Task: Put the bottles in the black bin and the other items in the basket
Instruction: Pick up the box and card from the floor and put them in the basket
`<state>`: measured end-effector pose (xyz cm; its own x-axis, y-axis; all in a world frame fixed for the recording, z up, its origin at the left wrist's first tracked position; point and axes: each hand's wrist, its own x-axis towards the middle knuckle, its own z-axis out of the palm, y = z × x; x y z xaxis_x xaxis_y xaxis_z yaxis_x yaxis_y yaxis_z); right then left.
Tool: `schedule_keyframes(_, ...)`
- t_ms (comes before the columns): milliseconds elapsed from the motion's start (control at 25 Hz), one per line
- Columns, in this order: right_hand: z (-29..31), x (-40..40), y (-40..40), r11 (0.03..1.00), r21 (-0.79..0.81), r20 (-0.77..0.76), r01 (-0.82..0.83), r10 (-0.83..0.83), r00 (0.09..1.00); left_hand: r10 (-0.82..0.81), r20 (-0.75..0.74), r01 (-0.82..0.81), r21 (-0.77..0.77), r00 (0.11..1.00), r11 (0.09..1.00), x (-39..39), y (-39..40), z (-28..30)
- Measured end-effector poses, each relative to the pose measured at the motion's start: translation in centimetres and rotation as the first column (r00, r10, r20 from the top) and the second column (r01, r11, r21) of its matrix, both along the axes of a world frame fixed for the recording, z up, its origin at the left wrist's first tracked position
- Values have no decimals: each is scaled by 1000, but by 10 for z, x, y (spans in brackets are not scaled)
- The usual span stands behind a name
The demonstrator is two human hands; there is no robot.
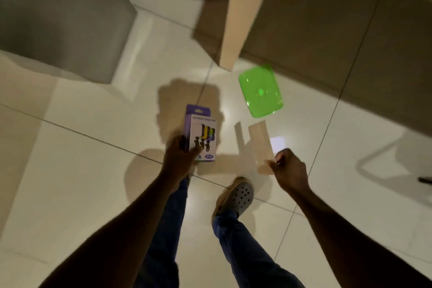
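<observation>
Looked straight down on a pale tiled floor (93, 170), wide and bare to the left and lower right, hemmed at the top by a grey block (58, 18) and a brown cabinet front (327, 30) with a light wooden post (243, 11) coming down between them. Lay flat on the tiles just below that post: a green translucent lid or shallow container (260, 91), rounded at the corners, nothing visible in it, well apart from both hands. Held upright in the left hand (180, 159): a small white-and-purple box (202, 133), fingers wrapped around its lower left edge, printed with dark little stands and yellow and green stripes, a purple hanging tab on top. Pinched in the right hand (289, 170), fingers curled nearly closed: something thin and flat, perhaps a clear sleeve or card (260, 145), blurred, with a bright white patch near the fingertips. Stood below: blue jeans (240, 248) and a grey perforated clog (238, 194) on the tiles.
</observation>
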<state>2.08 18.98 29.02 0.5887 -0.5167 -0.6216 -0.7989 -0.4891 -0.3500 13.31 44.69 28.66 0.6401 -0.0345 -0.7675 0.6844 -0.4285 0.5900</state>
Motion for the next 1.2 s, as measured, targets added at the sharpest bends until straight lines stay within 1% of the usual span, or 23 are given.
schedule_keyframes(120, 120, 37, 38, 998, 45, 108, -46, 41, 993, 158, -23, -159, -122, 987, 980, 22, 23, 123)
schedule_keyframes(280, 251, 100, 97, 992, 99, 268, -73, 44, 962, 283, 45, -264, -249, 958, 932, 57, 56, 267)
schedule_keyframes(400, 328, 149, 136, 992, 109, 370, -68, 23, 929, 338, 116, -286, -326, 934, 901, 90, 87, 348)
schedule_keyframes(520, 391, 201, 168, 988, 144, 452, -52, -19, 892, 386, 167, -291, -411, 908, 864, 128, 123, 404)
schedule_keyframes(600, 432, 238, 187, 982, 186, 547, -40, -70, 835, 426, 186, -296, -480, 886, 826, 158, 148, 433)
schedule_keyframes(720, 488, 292, 208, 975, 221, 689, -21, -141, 711, 450, 228, -272, -540, 863, 796, 212, 173, 476)
schedule_keyframes(840, 539, 335, 217, 965, 260, 752, 23, -217, 623, 501, 290, -279, -561, 816, 780, 265, 180, 523)
schedule_keyframes(920, 573, 363, 211, 957, 286, 793, 54, -268, 547, 496, 348, -243, -566, 796, 788, 297, 178, 555)
schedule_keyframes(1000, 606, 392, 197, 956, 272, 837, 112, -292, 463, 476, 383, -195, -579, 792, 791, 328, 171, 584)
schedule_keyframes(1120, 645, 440, 167, 936, 271, 879, 224, -335, 338, 435, 394, -136, -595, 809, 792, 376, 151, 620)
schedule_keyframes(1200, 663, 475, 147, 920, 276, 904, 277, -346, 250, 421, 391, -99, -626, 819, 774, 416, 129, 644)
